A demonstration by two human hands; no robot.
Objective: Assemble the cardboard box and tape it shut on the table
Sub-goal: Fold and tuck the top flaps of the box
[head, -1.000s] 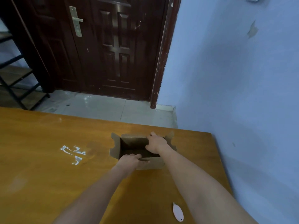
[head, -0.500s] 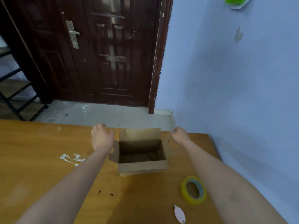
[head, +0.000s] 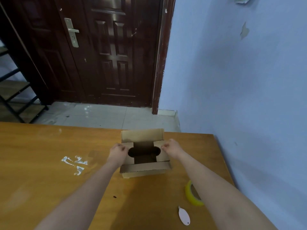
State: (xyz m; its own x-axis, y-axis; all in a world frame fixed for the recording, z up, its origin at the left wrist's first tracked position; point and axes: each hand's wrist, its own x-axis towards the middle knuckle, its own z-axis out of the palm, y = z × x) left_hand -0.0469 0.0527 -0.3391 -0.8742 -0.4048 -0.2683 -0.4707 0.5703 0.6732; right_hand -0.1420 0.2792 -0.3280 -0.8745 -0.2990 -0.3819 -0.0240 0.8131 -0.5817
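Note:
A small brown cardboard box (head: 144, 170) stands on the wooden table (head: 49, 163) near its far right part. Its two side flaps are folded inward over the opening, leaving a dark gap in the middle. The far flap stands up and the near flap hangs outward. My left hand (head: 118, 152) presses on the left side flap. My right hand (head: 172, 147) presses on the right side flap. A yellow roll of tape (head: 192, 195) lies to the right, partly hidden behind my right forearm.
A small pale pink oval object (head: 184, 216) lies near the table's front right. White residue marks (head: 74, 163) stain the table left of the box. A blue wall (head: 249, 97) runs along the table's right edge. A dark door (head: 113, 52) and a metal shelf (head: 15, 97) stand beyond.
Both hands have come inward from the box's outer sides and folded the two side flaps down over the opening. The view has tilted slightly.

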